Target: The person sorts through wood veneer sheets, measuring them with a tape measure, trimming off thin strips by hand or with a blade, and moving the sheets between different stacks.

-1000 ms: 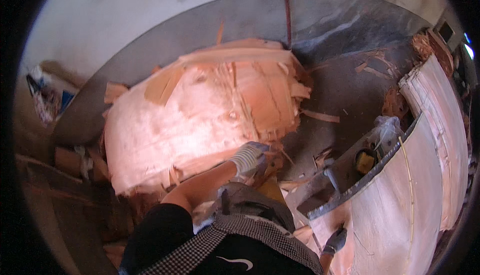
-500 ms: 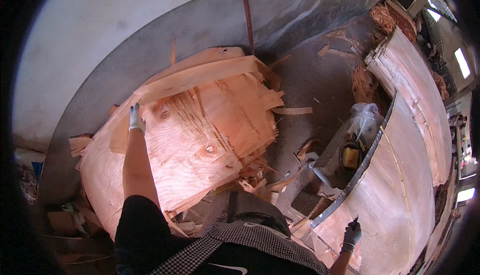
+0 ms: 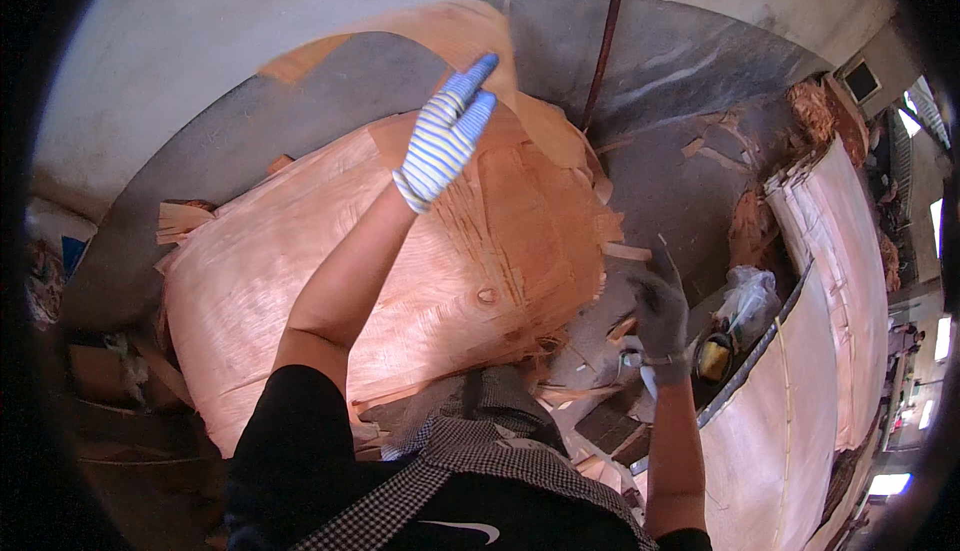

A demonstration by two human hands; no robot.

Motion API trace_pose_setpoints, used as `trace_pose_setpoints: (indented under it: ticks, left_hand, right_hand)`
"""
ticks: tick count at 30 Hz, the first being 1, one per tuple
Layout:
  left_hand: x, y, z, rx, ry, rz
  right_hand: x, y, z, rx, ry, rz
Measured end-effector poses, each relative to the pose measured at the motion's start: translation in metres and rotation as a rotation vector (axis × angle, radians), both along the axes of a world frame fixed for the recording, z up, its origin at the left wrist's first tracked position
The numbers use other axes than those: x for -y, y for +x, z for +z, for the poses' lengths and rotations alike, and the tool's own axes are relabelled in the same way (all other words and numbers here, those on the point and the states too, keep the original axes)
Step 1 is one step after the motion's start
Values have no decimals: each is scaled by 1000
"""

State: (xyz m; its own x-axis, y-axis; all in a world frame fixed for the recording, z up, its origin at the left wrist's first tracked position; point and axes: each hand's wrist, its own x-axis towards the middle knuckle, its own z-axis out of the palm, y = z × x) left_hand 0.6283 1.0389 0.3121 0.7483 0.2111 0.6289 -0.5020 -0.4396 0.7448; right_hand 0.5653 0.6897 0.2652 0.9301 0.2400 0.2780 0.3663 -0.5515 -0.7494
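Left arm (image 3: pixel 350 276) bent, bare from mid-length to wrist, angled forward and to the right; left hand (image 3: pixel 447 134) raised, gloved in pale and blue stripes, its back toward the camera, fingers (image 3: pixel 471 79) extended with a gap between them, palm hidden. Right arm (image 3: pixel 676 446) nearly vertical in view; right hand (image 3: pixel 661 313) dark-gloved, lower than the left, motion-blurred, grip not readable

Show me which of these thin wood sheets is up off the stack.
The curved, blurred strip at the left hand: it arches up in front of the wall, while the sheets below lie layered in the stack.
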Motion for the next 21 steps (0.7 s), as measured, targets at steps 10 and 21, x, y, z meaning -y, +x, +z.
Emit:
trace_pose_setpoints:
  ticks: [10,21]
  left_hand:
    - [-61,-198,-144,-333,-714,379]
    - [-151,-251,-209,-1606,-512,-46]
  right_hand:
    - [-1,-22,-41,-42,-55,0]
    - [64,-113,-118,-386,-165,-109]
